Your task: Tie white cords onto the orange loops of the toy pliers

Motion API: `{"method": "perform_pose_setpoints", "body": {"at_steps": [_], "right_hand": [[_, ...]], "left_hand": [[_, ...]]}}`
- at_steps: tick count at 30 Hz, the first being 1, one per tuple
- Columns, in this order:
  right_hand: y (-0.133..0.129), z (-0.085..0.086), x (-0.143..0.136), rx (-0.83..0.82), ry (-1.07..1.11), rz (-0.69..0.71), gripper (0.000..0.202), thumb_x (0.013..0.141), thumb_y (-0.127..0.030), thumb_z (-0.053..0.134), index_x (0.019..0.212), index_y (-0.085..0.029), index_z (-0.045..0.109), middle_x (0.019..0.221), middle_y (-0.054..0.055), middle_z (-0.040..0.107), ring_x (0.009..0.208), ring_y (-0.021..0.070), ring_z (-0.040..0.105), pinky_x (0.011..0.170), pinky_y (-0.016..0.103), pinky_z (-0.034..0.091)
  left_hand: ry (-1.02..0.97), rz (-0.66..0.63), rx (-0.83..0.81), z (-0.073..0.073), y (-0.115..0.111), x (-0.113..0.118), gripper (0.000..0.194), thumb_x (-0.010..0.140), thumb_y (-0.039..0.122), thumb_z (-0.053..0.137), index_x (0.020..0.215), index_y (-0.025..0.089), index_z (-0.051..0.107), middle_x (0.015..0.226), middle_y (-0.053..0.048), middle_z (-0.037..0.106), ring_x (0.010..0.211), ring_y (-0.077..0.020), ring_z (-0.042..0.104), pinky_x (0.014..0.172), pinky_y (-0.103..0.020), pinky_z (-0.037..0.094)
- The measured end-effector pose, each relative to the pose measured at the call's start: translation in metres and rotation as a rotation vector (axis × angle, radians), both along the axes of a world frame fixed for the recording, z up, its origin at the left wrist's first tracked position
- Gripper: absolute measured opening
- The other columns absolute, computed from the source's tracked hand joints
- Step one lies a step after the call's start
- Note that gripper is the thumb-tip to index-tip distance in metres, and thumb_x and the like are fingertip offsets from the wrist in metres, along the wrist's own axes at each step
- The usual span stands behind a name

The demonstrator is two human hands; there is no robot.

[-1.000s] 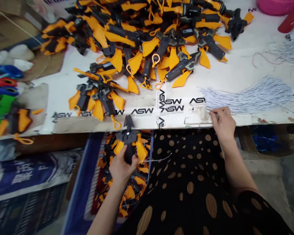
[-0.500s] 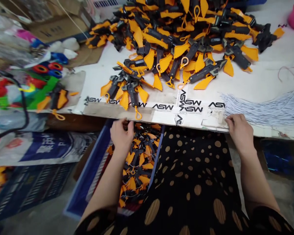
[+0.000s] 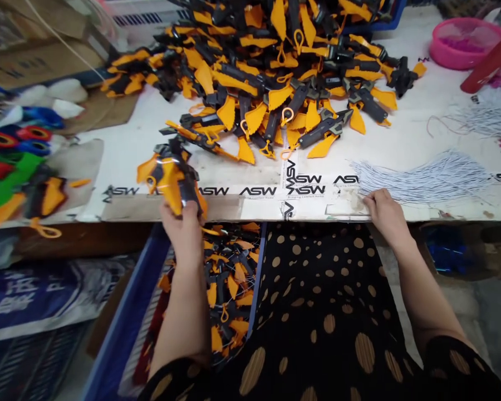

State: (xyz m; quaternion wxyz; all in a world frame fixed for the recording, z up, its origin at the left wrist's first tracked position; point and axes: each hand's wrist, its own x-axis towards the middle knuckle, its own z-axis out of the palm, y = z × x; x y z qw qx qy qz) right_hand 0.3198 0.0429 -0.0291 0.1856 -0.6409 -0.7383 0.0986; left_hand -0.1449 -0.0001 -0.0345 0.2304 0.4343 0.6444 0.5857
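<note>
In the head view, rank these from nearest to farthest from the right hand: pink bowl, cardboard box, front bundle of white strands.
From the right hand:
1. Front bundle of white strands: right beside it, on the tabletop.
2. Pink bowl: farther back, toward the upper right.
3. Cardboard box: far across, at the upper left.

At the left hand (image 3: 184,231), the black-and-orange winged plastic pieces (image 3: 171,179) look smooth, with a glossy glint. Beside the right hand (image 3: 387,216), the bundle of thin white ties (image 3: 430,177) looks matt. Beyond it, the round pink plastic basin (image 3: 448,58) is smooth and shiny. Around the 2 hands, the white worktop (image 3: 401,136) looks papery, scuffed; below and between them, the black, brown-spotted garment (image 3: 317,278) is matt cloth.
</note>
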Motion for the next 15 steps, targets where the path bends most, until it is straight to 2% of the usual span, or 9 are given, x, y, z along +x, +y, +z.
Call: {"method": "perform_pose_setpoints", "body": {"at_steps": [3, 5, 7, 11, 13, 15], "right_hand": [[0.002, 0.001, -0.005, 0.009, 0.109, -0.012, 0.015, 0.099, -0.034, 0.048, 0.097, -0.022, 0.057, 0.1, 0.009, 0.064, 0.084, 0.0236, 0.06, 0.071, 0.033, 0.041], [0.001, 0.003, -0.011, 0.031, 0.172, 0.002, 0.015, 0.099, -0.035, 0.048, 0.096, -0.022, 0.056, 0.101, 0.008, 0.064, 0.086, 0.023, 0.06, 0.073, 0.033, 0.042], [0.0, 0.005, -0.02, 0.065, 0.234, 0.004, 0.016, 0.1, -0.035, 0.047, 0.097, -0.023, 0.056, 0.1, 0.008, 0.065, 0.088, 0.0227, 0.061, 0.075, 0.033, 0.044], [-0.008, 0.008, -0.033, 0.099, 0.423, -0.003, 0.022, 0.102, -0.038, 0.045, 0.112, -0.022, 0.057, 0.09, 0.005, 0.067, 0.078, 0.0207, 0.064, 0.076, 0.033, 0.049], [-0.015, 0.012, -0.038, 0.088, 0.504, 0.07, 0.026, 0.103, -0.038, 0.044, 0.12, -0.023, 0.058, 0.092, 0.004, 0.068, 0.073, 0.0186, 0.065, 0.076, 0.033, 0.051], [-0.024, 0.018, -0.042, 0.068, 0.533, 0.175, 0.025, 0.104, -0.036, 0.045, 0.117, -0.024, 0.062, 0.095, 0.005, 0.068, 0.071, 0.0169, 0.066, 0.076, 0.032, 0.052]], "left_hand": [[-0.405, -0.026, 0.095, -0.001, -0.02, 0.036, 0.031, 0.085, 0.041, 0.064, 0.106, 0.025, 0.048, 0.074, 0.005, 0.062, 0.054, -0.0104, 0.046, 0.049, -0.024, 0.03], [-0.652, -0.166, 0.024, -0.003, -0.024, 0.068, 0.034, 0.079, 0.045, 0.071, 0.095, 0.024, 0.049, 0.077, 0.003, 0.066, 0.048, -0.0076, 0.044, 0.049, -0.024, 0.032], [-0.817, -0.283, -0.071, -0.006, -0.023, 0.1, 0.038, 0.078, 0.05, 0.074, 0.09, 0.022, 0.051, 0.081, 0.002, 0.069, 0.046, -0.0047, 0.043, 0.049, -0.022, 0.035], [-0.977, -0.451, -0.206, -0.011, -0.011, 0.157, 0.037, 0.08, 0.051, 0.071, 0.091, 0.019, 0.054, 0.082, 0.0, 0.07, 0.047, -0.0033, 0.045, 0.049, -0.02, 0.038], [-0.977, -0.49, -0.277, -0.011, -0.006, 0.175, 0.037, 0.082, 0.05, 0.071, 0.094, 0.019, 0.054, 0.085, -0.002, 0.072, 0.047, -0.0046, 0.049, 0.049, -0.021, 0.042], [-0.916, -0.514, -0.356, -0.01, -0.003, 0.186, 0.04, 0.082, 0.053, 0.071, 0.096, 0.018, 0.056, 0.088, -0.004, 0.075, 0.048, -0.0067, 0.054, 0.05, -0.023, 0.046]]}}
